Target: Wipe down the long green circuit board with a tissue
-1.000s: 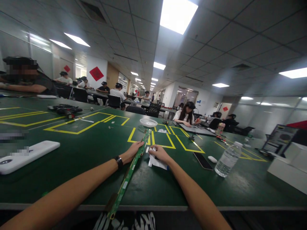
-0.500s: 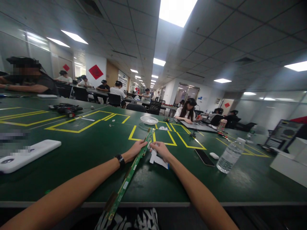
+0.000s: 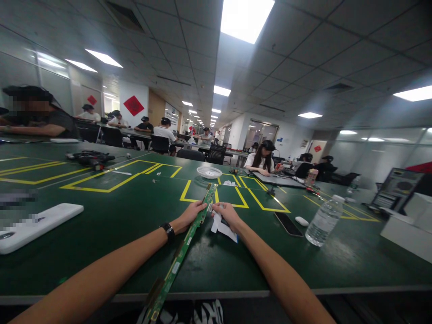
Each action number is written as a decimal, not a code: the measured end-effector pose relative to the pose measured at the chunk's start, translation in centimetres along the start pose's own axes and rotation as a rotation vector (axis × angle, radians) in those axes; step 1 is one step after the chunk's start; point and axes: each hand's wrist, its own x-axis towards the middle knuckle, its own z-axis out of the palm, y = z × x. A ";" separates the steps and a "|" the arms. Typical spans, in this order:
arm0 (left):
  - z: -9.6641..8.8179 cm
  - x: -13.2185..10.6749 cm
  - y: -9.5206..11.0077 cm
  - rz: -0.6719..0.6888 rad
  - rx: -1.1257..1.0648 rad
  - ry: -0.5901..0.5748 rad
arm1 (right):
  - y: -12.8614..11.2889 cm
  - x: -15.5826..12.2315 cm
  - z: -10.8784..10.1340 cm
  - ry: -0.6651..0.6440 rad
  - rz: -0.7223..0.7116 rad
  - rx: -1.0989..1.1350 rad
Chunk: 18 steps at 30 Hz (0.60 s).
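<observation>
Partly behind right hand (image 3: 228, 216): white ribbon (image 3: 226, 231)

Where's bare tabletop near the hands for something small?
Bare green table lies between white device and left forearm, and between right forearm and water bottle. Crowded: circuit board at left hand, white strip at right hand, black phone by the bottle.
</observation>
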 end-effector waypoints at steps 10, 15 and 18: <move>0.3 0.0 0.1 0.016 0.012 -0.016 | -0.1 -0.2 0.0 0.003 -0.008 -0.024; -0.1 0.2 -0.4 0.028 0.017 -0.015 | 0.1 0.0 -0.1 0.012 -0.002 -0.054; -0.4 0.4 -0.8 0.039 0.028 -0.043 | 0.1 0.0 0.0 0.018 0.000 -0.064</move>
